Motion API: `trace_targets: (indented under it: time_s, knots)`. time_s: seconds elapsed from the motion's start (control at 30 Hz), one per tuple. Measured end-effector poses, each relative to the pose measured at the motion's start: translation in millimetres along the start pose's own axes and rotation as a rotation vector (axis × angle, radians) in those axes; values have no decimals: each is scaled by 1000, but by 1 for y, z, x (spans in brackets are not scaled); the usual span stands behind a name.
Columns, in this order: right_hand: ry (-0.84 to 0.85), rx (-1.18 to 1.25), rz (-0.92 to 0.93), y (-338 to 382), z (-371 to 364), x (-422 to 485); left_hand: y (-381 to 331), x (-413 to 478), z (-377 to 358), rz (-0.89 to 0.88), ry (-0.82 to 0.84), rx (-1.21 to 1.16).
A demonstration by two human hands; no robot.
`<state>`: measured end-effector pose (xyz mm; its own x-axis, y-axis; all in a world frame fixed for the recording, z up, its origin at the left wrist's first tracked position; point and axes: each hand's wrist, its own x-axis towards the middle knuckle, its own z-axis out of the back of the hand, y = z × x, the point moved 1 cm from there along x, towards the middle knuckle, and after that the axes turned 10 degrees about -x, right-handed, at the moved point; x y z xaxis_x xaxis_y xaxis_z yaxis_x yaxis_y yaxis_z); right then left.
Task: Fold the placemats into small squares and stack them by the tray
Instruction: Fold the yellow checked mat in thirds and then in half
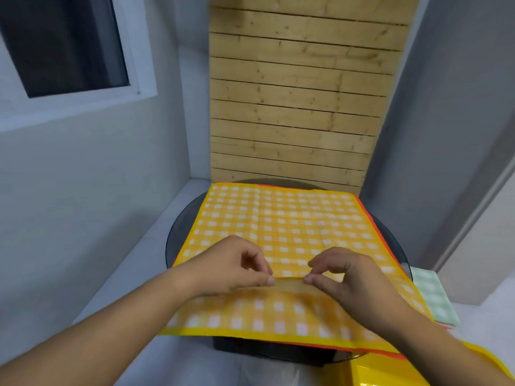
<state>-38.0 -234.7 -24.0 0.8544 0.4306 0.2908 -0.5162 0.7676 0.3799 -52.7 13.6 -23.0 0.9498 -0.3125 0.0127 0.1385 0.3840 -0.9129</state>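
A yellow checked placemat (281,224) lies spread over a round dark glass table (178,232), with an orange-edged mat showing beneath its right and far edges. My left hand (237,266) and my right hand (351,274) pinch the mat close together at its middle, near the front. Between the two pinches the sheet rises into a small ridge. A yellow tray (390,371) shows at the bottom right corner. A folded green checked placemat (434,293) lies to the right of the table, near the tray.
A wooden slat panel (295,93) stands behind the table. Grey walls close in on the left and right, with a window (64,43) at upper left. A white ledge (133,263) runs along the left of the table.
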Motion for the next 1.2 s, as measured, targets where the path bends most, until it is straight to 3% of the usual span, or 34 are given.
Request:
trace_targets:
  time_s: [0.3,0.5,0.73,0.97,1.2]
  knots:
    - [-164,-368,44,-29,38,43,-35,68,48,-72,-120,297]
    - [-291,-720,24,-78,28,89,-21,132,58,28,-231,501]
    - [-97,-654,-190,-123,-12,137,27,179,45,159,-355,564]
    - [42,-424,-332,-156,-56,168,75,201,36,224,-388,622]
    - [-16,-313,-340,-178,-75,174,100,208,27,169,-418,602]
